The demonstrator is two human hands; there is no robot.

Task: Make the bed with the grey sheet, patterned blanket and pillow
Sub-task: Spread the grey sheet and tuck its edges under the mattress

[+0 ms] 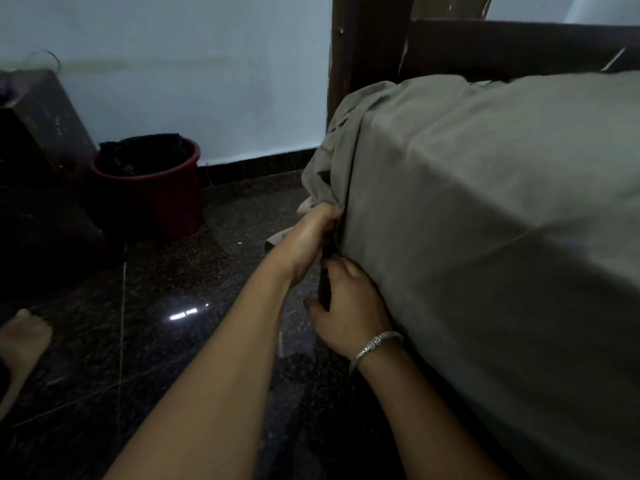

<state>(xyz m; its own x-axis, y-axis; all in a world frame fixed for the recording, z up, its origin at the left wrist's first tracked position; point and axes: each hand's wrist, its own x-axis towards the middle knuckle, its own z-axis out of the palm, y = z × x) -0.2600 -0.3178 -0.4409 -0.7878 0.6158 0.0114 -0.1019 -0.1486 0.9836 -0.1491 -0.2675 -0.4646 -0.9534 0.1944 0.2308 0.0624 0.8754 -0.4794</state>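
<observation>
The grey sheet (485, 188) covers the mattress on the right and hangs in bunched folds at the near corner by the dark wooden bedpost (360, 46). My left hand (311, 233) grips the sheet's lower edge at that corner, fingers curled into the fabric. Just below it, my right hand (349, 306), with a silver bracelet on the wrist, presses against the side of the mattress, and its fingertips are hidden behind the sheet and a dark edge. No patterned blanket or pillow is in view.
A dark red bucket (152, 188) holding dark cloth stands on the dark polished floor (156, 323) by the pale wall. A dark box-like object (38, 123) sits at the far left. A bare foot (20, 344) shows at the left edge. The dark headboard (519, 46) runs behind the mattress.
</observation>
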